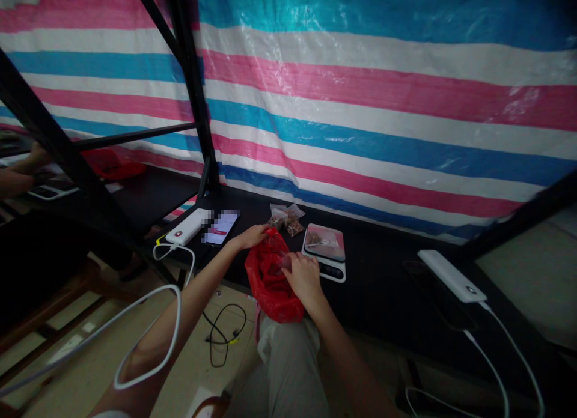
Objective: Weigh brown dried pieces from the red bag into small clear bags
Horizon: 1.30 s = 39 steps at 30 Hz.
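A red plastic bag [273, 280] lies crumpled on my lap at the table's edge. My left hand [252, 236] pinches its upper end, and my right hand [304, 280] grips its middle. Its contents are hidden by the red plastic. Just beyond the bag, a digital kitchen scale [324, 250] has a small item in clear wrapping on its platform, close to my right hand. Two small clear bags of brown pieces [286, 221] lie past my left hand.
A white power bank [188, 226] and a phone [220, 227] lie on the black table [383, 286], with another power bank [451, 275] on a dark phone at right. Cables hang below. A striped tarp [360, 118] backs the table. Another person's forearm [18, 178] shows at far left.
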Motion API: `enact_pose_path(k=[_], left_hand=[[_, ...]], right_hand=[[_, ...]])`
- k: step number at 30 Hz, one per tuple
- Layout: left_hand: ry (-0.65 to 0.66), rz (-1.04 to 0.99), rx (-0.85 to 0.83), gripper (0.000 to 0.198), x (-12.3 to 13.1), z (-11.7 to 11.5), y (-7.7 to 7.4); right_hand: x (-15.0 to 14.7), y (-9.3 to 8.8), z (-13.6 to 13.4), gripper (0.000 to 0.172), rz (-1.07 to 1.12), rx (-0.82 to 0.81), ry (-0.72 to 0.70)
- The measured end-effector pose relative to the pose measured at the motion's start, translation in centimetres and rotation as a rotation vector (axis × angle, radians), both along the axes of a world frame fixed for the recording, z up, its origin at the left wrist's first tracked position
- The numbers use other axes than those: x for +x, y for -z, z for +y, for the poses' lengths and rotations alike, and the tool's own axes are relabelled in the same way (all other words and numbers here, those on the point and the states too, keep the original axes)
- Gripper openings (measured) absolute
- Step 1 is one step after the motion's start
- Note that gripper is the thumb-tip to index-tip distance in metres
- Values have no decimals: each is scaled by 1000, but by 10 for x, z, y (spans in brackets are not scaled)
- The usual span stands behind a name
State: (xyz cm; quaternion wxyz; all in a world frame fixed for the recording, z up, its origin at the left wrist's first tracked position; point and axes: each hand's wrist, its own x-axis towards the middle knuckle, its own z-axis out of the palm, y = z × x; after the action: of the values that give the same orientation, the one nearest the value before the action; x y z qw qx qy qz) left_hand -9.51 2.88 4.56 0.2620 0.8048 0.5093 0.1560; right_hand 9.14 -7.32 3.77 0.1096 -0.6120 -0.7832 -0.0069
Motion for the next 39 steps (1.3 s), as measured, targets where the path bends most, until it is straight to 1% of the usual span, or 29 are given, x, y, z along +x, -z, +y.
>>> enact_pose_path(k=[5, 10, 15, 19, 23, 28, 32, 35, 39], left_hand=[[-83, -61, 42, 25, 7, -3, -7], [-149, -104, 67, 21, 14, -5, -16], [-168, -136, 50, 22, 18, -6, -17], [-186, -170, 35, 22, 21, -7, -16], [-187, -171, 34, 24, 26, -10, -16], [-128, -138, 45, 26, 27, -13, -20], [-169, -119, 60, 25, 23, -13, -22], [-168, -160, 49, 24, 26, -15, -21], [-121, -258, -42, 25, 30, -22, -20]], right_hand=[[-9, 4, 1, 30, 89, 13, -43], [-15, 10, 4, 30, 203, 10, -24], [-15, 17, 7, 29, 310, 6, -13], [-14, 19, 7, 30, 359, -5, -7], [-12, 20, 7, 27, 377, -19, 10], [-11, 20, 7, 27, 394, -15, 17], [-11, 20, 7, 29, 400, -26, -6], [-11, 20, 7, 29, 380, -21, 2], [-12, 21, 7, 30, 358, -6, 14]])
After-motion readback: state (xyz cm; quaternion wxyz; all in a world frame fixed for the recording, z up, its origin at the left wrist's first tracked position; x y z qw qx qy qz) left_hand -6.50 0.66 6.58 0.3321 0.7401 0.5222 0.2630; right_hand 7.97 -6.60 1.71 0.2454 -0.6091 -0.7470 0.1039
